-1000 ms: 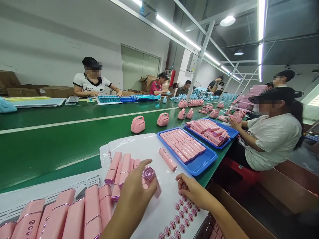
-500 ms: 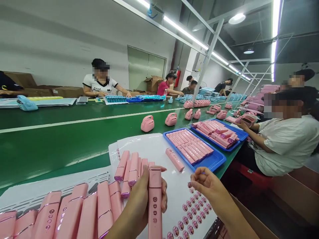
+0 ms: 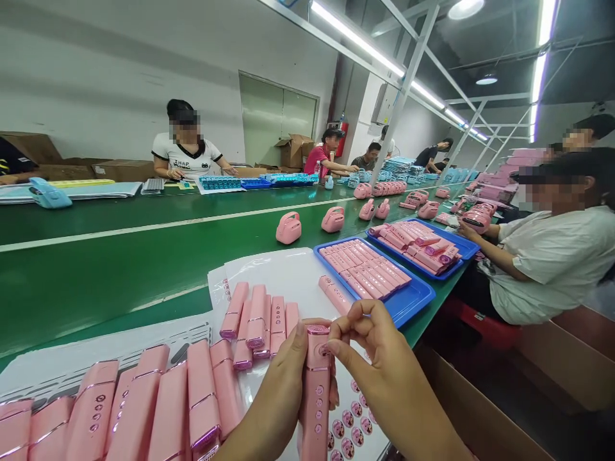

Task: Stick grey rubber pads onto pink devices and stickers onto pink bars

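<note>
My left hand grips a pink bar-shaped device upright, button side facing me. My right hand is pinched at the device's top end, thumb and forefinger pressing near its grille; a small sticker may be under the fingertips, but I cannot make it out. Below lies a white sheet of round pink stickers. A row of the same pink devices lies at the lower left, and a smaller group sits on white paper ahead.
Two blue trays hold more pink devices at right. Pink handbag-shaped items ride the green conveyor belt. A person in white works at right; others sit across the belt. A cardboard box stands at lower right.
My right hand moved left from above the sticker sheet to the top of the pink device. My left hand has kept the device upright and shifted it slightly right.
</note>
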A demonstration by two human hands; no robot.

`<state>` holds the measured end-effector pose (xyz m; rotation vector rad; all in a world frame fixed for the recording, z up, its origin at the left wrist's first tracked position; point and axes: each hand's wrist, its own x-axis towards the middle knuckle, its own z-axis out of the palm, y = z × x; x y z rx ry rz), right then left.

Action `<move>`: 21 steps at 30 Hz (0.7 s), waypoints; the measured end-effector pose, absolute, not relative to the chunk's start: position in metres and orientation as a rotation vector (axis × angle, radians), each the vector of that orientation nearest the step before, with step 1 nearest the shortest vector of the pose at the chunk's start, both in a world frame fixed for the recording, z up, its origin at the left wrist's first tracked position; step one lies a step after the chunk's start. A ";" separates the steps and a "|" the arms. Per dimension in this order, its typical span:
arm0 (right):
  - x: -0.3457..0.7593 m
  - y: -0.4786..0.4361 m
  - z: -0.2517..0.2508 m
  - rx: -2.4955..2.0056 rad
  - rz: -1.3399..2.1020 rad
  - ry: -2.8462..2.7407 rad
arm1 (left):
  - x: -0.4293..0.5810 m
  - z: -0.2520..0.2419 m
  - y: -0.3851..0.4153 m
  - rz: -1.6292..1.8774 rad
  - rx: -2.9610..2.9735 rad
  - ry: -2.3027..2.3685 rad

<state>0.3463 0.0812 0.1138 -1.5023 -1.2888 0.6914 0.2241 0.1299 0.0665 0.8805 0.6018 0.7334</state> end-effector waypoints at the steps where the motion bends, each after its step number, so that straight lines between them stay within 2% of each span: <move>1: 0.346 0.081 0.115 -1.519 0.672 -1.302 | 0.224 0.066 0.129 0.733 0.891 0.600; 21: 0.340 0.083 0.119 -1.695 0.378 -1.493 | 0.226 0.067 0.127 0.713 0.837 0.627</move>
